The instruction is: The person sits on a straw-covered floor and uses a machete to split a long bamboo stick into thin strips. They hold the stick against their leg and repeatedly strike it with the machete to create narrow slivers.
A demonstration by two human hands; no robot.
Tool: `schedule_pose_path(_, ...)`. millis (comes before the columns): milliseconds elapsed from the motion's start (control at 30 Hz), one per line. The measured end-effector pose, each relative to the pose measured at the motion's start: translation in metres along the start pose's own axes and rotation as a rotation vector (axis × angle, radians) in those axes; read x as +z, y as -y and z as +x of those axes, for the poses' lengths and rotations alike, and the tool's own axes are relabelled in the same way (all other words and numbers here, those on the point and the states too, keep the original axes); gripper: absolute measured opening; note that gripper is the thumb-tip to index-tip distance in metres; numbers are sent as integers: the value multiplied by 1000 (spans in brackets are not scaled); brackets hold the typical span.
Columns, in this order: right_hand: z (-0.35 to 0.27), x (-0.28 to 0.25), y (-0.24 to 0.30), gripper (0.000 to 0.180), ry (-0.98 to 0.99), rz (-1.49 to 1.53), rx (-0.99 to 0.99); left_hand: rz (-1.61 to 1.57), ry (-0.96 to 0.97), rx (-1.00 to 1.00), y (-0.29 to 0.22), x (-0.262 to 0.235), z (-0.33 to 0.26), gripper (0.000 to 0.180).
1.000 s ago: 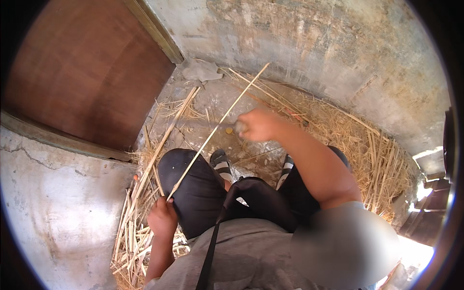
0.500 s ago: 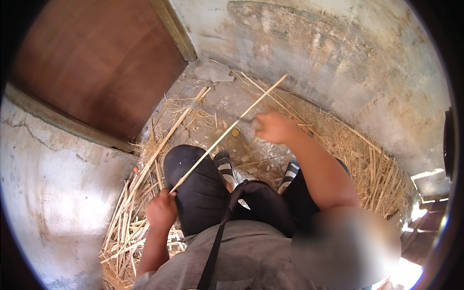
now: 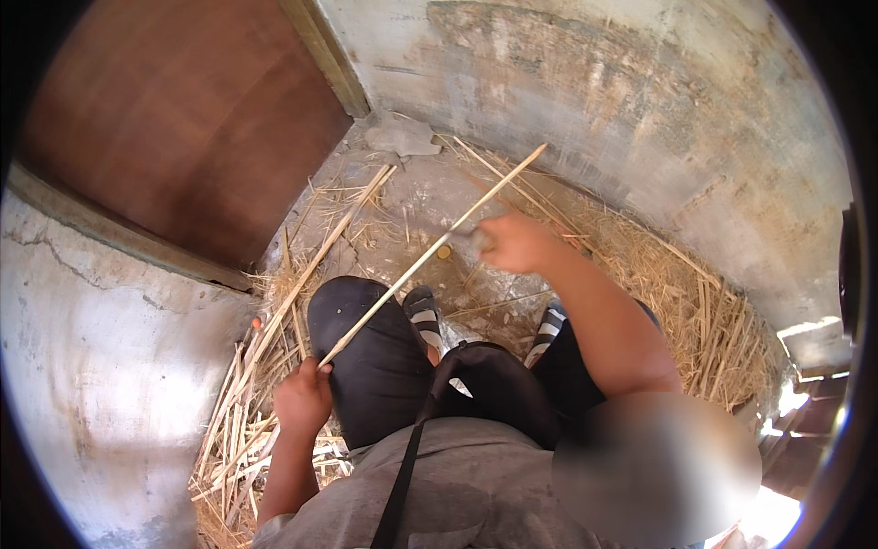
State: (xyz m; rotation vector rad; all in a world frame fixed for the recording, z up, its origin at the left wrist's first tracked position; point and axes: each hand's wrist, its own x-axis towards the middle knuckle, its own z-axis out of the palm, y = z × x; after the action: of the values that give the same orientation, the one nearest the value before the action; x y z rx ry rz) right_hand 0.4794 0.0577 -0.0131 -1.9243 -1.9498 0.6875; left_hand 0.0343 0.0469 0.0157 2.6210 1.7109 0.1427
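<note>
A long, pale stick (image 3: pixel 412 273), perhaps split bamboo, slants across my left knee toward the far wall. My left hand (image 3: pixel 304 400) is closed round its near end, beside the knee. Past the middle of the stick, my right hand (image 3: pixel 512 242) grips a knife (image 3: pixel 465 234). Its dark blade is blurred and meets or crosses the stick; I cannot tell exactly how it touches. The far end of the stick stands free of either hand.
Cut sticks (image 3: pixel 240 416) lie heaped at my left, with more strips and shavings (image 3: pixel 695 302) along the right wall. A small yellow round thing (image 3: pixel 444 252) is on the floor between my feet. A brown door panel (image 3: pixel 183 119) and stained walls (image 3: pixel 585 82) close in the corner.
The knife blade has shifted slightly down against the stick, and the far end of the stick has moved a touch right. My left hand keeps nearly the same place.
</note>
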Motion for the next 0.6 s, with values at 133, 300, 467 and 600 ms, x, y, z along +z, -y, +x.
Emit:
schedule_pose_path(133,-5,-6,39,41,135,-163,-106,-16,-11,18,4,0,-1,22)
schedule_pose_path(300,11,-17,-42,45,-104,363,397,-26,-28,26,7,4,0,21)
schedule_pose_path(467,2,-5,-35,46,-104,91,195,-14,15,20,2,-4,4,21)
schedule_pose_path(600,-6,-12,31,45,125,-198,-60,-17,27,20,5,-5,3,20)
